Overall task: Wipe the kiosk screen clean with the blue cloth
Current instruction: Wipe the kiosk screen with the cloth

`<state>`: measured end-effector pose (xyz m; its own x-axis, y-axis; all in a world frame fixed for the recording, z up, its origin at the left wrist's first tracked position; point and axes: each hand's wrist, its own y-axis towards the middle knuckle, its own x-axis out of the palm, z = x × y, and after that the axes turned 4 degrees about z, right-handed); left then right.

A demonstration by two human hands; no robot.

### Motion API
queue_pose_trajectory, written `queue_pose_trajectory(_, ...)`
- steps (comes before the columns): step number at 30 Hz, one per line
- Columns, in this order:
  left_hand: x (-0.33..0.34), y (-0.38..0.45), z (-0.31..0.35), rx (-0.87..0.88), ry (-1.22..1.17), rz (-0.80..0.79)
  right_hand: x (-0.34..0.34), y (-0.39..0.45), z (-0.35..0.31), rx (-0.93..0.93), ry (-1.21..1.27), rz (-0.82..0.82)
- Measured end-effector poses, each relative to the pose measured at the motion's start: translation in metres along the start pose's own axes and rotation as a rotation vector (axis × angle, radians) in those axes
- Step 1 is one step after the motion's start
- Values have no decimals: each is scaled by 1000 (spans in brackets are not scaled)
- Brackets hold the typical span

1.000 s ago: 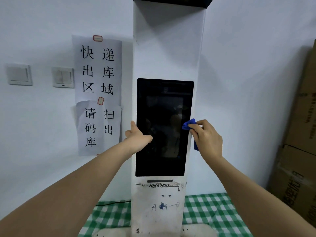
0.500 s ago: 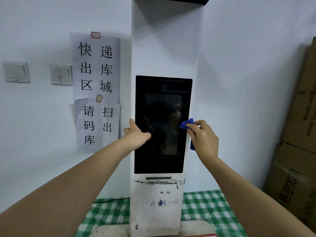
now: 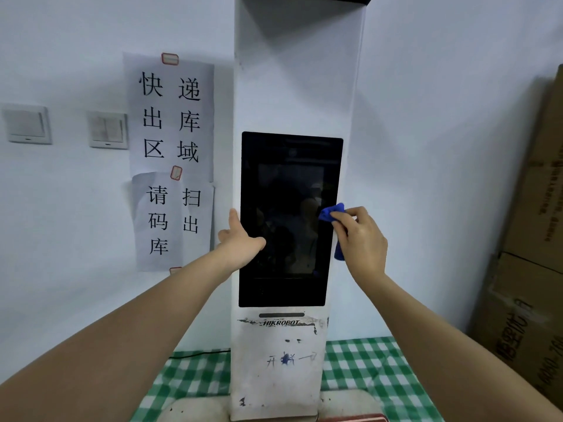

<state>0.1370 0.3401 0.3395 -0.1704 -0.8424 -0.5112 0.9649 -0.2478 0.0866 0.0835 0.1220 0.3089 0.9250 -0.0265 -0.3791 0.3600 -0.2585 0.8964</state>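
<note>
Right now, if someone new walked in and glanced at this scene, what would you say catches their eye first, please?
The tall white kiosk stands dead centre with its black screen at mid-height. The right hand presses a bunched blue cloth against the screen's right edge, while the left hand braces its left edge. Paper signs with large black characters hang on the wall just left of the kiosk.

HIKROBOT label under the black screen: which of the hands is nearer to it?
Left, narrowly. The left hand rests on the black kiosk screen's left edge, above the HIKROBOT label; the right hand, gripping the blue cloth, sits farther out at the right edge.
</note>
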Motion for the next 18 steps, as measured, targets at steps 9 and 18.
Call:
queue_pose_trajectory(9,4,5,-17,44,-46,-17,12,-28,3,-217,-93,-104)
queue_pose_trajectory(18,7,4,-20,61,-61,-32,19,-21,-19,-14,25,-27)
